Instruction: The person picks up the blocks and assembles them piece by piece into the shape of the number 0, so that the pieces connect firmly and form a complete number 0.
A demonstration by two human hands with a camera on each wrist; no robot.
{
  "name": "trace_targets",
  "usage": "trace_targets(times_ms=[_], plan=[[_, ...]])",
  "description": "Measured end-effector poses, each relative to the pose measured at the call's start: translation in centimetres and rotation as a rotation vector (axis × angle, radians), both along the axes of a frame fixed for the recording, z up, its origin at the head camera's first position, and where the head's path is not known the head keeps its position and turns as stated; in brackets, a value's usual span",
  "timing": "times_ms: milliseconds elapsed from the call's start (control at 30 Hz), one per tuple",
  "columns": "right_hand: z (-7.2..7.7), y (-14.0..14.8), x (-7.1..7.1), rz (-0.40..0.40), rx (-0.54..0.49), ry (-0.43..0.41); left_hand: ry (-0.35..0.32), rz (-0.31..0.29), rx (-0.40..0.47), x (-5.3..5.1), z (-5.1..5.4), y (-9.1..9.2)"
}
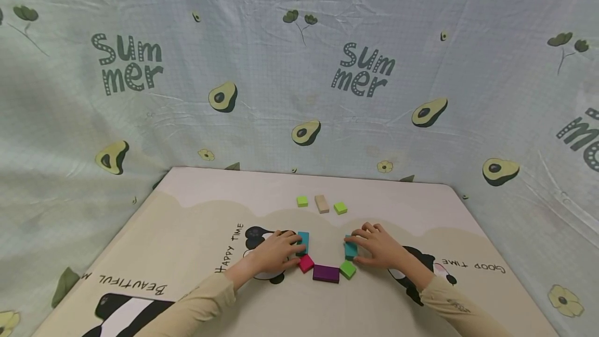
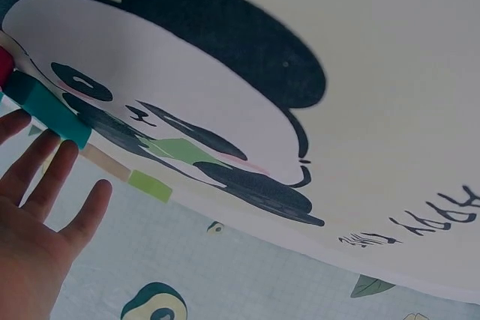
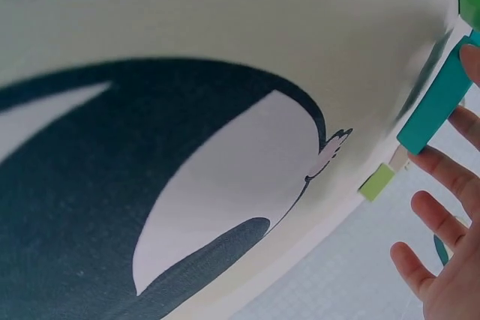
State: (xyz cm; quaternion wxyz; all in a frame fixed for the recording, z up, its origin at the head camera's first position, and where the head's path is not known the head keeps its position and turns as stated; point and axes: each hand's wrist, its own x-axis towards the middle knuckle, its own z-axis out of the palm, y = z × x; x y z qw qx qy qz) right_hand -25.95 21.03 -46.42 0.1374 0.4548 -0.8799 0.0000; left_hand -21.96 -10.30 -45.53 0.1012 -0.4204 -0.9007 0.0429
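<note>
1. At lower centre, the left hand (image 1: 273, 253) is touching the left blue block (image 1: 304, 241), lying rightward, long axis up-frame.
2. Right hand (image 1: 381, 248) is touching the right blue block (image 1: 350, 252), leftward (either pinching? cannot tell).

The left teal block (image 1: 305, 242) and right teal block (image 1: 350, 251) lie apart, roughly parallel.

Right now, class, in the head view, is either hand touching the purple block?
No, the purple block lies between a red block and a green block, apart from the left hand and the right hand.
</note>
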Motion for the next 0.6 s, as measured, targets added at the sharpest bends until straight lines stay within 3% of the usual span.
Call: trace_targets(times_ms=[600], plan=[[-0.30, 0.16, 0.31, -0.021, 0.031, -0.023, 0.027, -0.011, 0.002, -0.02, -0.12, 0.06]])
